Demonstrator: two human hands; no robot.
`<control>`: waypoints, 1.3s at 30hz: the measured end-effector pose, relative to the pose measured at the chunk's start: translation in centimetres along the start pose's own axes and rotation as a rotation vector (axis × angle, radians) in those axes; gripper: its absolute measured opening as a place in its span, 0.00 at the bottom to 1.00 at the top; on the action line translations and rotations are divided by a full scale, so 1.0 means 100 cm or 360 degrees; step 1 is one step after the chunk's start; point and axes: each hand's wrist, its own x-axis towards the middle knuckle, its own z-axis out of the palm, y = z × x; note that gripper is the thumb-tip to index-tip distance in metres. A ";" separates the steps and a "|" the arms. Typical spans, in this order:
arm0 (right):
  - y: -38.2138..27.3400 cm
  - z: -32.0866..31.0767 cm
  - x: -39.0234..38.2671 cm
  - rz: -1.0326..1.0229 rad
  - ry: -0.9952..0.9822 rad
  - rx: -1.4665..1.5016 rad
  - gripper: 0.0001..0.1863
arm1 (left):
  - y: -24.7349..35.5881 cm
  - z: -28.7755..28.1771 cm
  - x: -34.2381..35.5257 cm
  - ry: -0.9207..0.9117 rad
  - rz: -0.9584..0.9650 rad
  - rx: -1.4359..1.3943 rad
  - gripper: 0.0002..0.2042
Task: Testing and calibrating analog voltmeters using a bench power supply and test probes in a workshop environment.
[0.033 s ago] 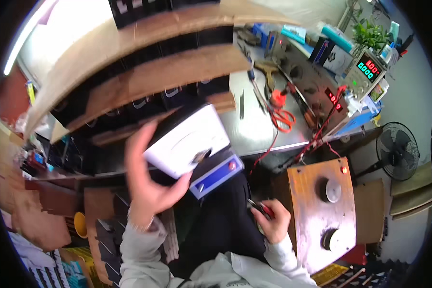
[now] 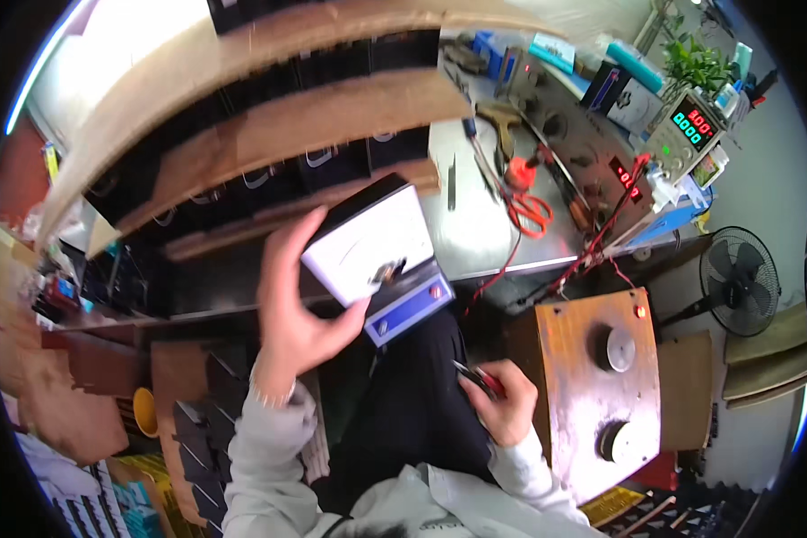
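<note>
My left hand (image 2: 300,318) grips an analog panel meter (image 2: 360,242) with a white dial face, black case and blue lower strip, raised above my lap; its thumb presses near the dial's lower edge. My right hand (image 2: 507,403) is closed on a red-handled metal tool (image 2: 486,380), perhaps pliers, its tip pointing up-left over my dark-trousered leg. Right of that hand stands a worn wooden box (image 2: 592,377) with two metal knobs and a lit red lamp.
Wooden shelves (image 2: 305,108) hold black cases. The steel bench (image 2: 462,242) carries orange scissors (image 2: 531,215), tools, red leads and a power supply (image 2: 690,134) with lit digits. A fan (image 2: 735,282) stands at right; cardboard (image 2: 63,412) and a yellow bucket (image 2: 145,412) are at left.
My left hand has moved the meter slightly up and to the right. My right hand, with the tool, has shifted a little up and to the left.
</note>
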 end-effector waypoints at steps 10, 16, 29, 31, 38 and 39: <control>-0.037 0.061 0.046 -0.0400 -0.0105 0.0109 0.12 | -0.059 0.056 -0.042 -0.0377 -0.0706 -0.0774 0.44; -0.044 0.074 0.046 -0.0218 -0.0026 0.0060 0.11 | -0.058 0.057 -0.040 -0.0383 -0.0688 -0.0717 0.45; -0.041 0.062 0.035 -0.0007 -0.0030 0.0270 0.19 | -0.059 0.054 -0.040 -0.0509 -0.0535 -0.0529 0.48; -0.025 0.059 0.023 0.0402 0.0039 0.0800 0.20 | -0.052 0.056 -0.037 -0.0400 -0.0805 -0.0908 0.47; -0.016 0.031 0.052 -0.0199 0.0255 0.0202 0.11 | -0.047 0.051 -0.037 -0.0369 -0.0819 -0.1025 0.47; -0.016 0.030 0.057 -0.0237 0.0185 0.0117 0.11 | -0.046 0.049 -0.035 -0.0402 -0.0849 -0.1080 0.47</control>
